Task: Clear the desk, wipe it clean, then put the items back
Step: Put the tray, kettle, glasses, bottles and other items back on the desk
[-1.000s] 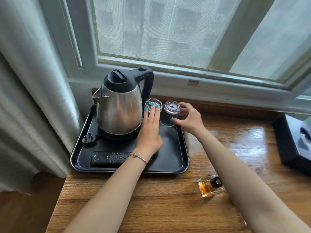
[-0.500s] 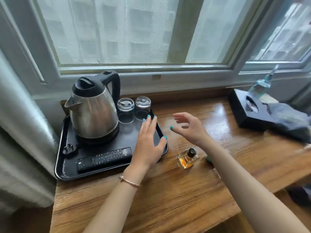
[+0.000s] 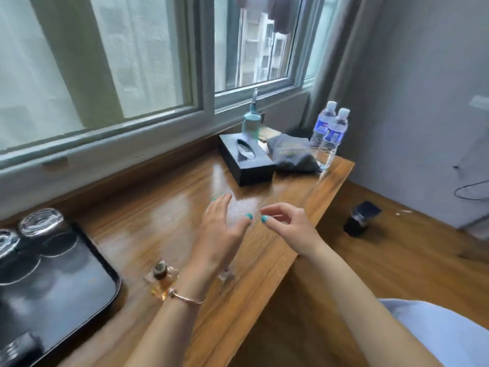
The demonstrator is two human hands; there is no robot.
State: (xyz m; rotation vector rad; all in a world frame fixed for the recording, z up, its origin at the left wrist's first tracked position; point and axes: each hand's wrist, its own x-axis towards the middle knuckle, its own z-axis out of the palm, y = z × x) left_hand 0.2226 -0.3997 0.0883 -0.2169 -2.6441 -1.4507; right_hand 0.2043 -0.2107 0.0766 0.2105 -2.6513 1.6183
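From the head camera, the wooden desk (image 3: 264,263) runs along the wall under the window (image 3: 148,75), its near edge slanting from lower left toward a far corner at the right, just past two water bottles (image 3: 329,136). Beyond that edge lies wooden floor, where a small dark object (image 3: 360,217) sits well apart from the desk.

The widest bare stretch of desktop is the middle, between the black tray (image 3: 68,284) at the left and the black tissue box (image 3: 244,160) at the back right. Both hands hover over this stretch, holding nothing. The left hand (image 3: 221,231) has its fingers straight and spread, palm down. The right hand (image 3: 288,225) hangs with fingers loosely curled, thumb and forefinger close together but with nothing visible between them. The two thumbs nearly meet.

The tray reaches close to the desk's near edge and carries two upturned glasses (image 3: 39,223) at its back rim. Just beside the tray's right side a small amber perfume bottle (image 3: 161,280) lies on the wood, partly hidden by the left wrist, which wears a thin bracelet (image 3: 185,298). A small clear object (image 3: 226,275) shows under that forearm, too blurred to identify.

At the back right, things crowd together: a grey cloth (image 3: 291,153) is bunched against the tissue box, a blue-green spray bottle (image 3: 250,123) stands behind the box by the sill, and the water bottles stand beside the cloth at the desk's end.
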